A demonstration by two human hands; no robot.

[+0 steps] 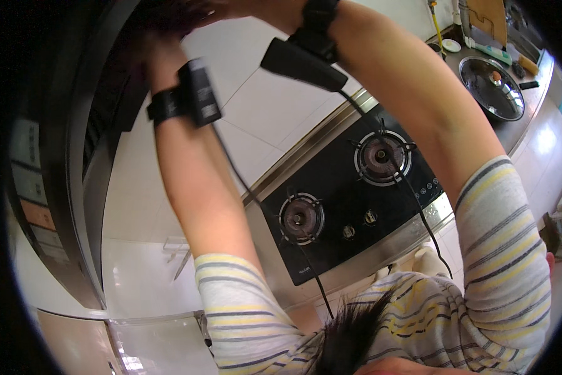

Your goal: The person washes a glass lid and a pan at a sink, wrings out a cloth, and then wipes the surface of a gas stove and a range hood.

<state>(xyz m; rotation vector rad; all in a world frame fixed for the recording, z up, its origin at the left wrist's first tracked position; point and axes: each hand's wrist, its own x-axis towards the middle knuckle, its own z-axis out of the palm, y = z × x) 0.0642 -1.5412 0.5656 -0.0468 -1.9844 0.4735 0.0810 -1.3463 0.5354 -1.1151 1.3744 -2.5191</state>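
Both of my arms reach up over a black glass gas cooktop [337,243]. My left hand [161,51] is blurred and runs into the shadow at a dark range hood [91,159]; its fingers are hidden. My right hand [267,11] is at the top edge of the view beside the hood's dark underside, partly cut off. Whether either hand holds something cannot be made out. A black strap with a box-shaped device [201,93] is on my left wrist. Another such device [304,63] is on my right wrist, and a cable hangs from each.
Two burners, a left one [301,218] and a right one [382,157], have metal pan supports. On the right counter stands a black pan with a glass lid [492,89], beside brushes and a tube. Behind the cooktop rises a white tiled wall [248,117]. A small wall rack [175,246] hangs at left.
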